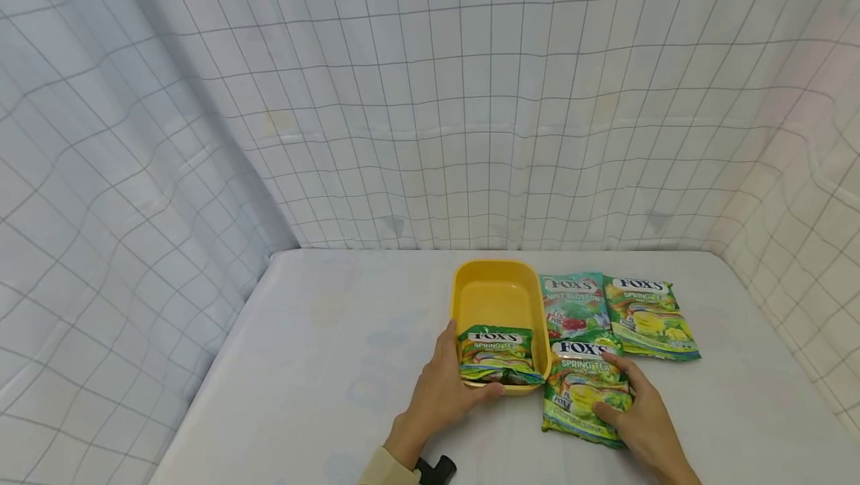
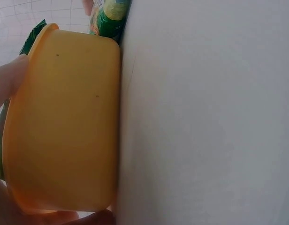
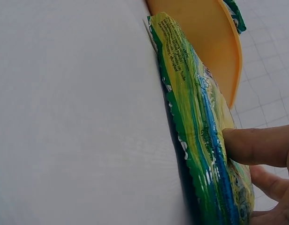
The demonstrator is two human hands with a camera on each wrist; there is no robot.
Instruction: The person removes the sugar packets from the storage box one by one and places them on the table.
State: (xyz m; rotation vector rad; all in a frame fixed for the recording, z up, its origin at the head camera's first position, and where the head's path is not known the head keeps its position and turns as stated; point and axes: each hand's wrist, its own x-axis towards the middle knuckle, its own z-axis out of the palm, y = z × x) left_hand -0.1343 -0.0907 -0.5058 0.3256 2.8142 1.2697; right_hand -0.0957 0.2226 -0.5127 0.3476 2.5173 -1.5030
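A yellow plastic container (image 1: 499, 298) stands on the table, with a green candy bag (image 1: 496, 357) labelled "Spring Tea" lying in its near end. My left hand (image 1: 446, 377) grips the container's near left corner, thumb at the front rim and fingers along the left side. In the left wrist view the container's outer wall (image 2: 64, 122) fills much of the picture. On the right, my right hand (image 1: 638, 410) holds another Spring Tea candy bag (image 1: 581, 388) between thumb and fingers. The right wrist view shows the bag (image 3: 205, 131) edge-on, low over the white surface, its thumb (image 3: 257, 145) on the printed face.
Behind the held bag lie a teal "Mint Blossom" candy bag (image 1: 574, 302), beside the container's right wall, and a further Spring Tea bag (image 1: 650, 317) to its right. White cloth with a dark grid (image 1: 470, 112) encloses the white table (image 1: 322, 365) at the back and sides.
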